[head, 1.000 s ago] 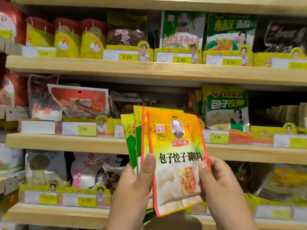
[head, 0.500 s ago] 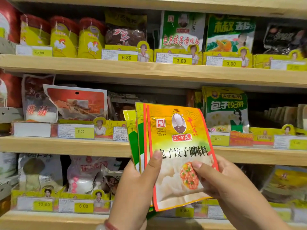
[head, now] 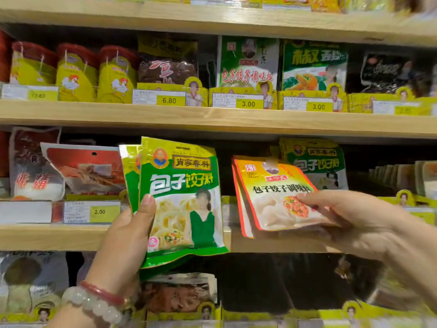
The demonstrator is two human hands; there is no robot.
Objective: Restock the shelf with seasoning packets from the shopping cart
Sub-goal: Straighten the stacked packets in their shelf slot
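My left hand [head: 125, 235] grips a small stack of green seasoning packets [head: 186, 185], thumb across the front one, held upright before the middle shelf [head: 54, 236]. My right hand [head: 354, 221] pinches a few yellow-and-red seasoning packets [head: 272, 197] by their lower right edge, tilted, just right of the green ones. Behind them on the middle shelf stand matching green packets [head: 316, 159]. A green-and-white packet with the same red lettering [head: 248, 62] stands on the upper shelf.
Upper shelf [head: 212, 119] carries yellow chicken-print pouches [head: 75, 74], a dark brown bag [head: 165, 65], a green packet [head: 314, 67] and price tags. Red-and-white bags [head: 80, 166] lean at the middle shelf's left. A dark gap [head: 260, 280] opens on the lower shelf.
The single fanned bundle has been split: my right hand pulled the yellow-and-red packets off to the right, leaving the green packets in my left hand. The view has tilted upward.
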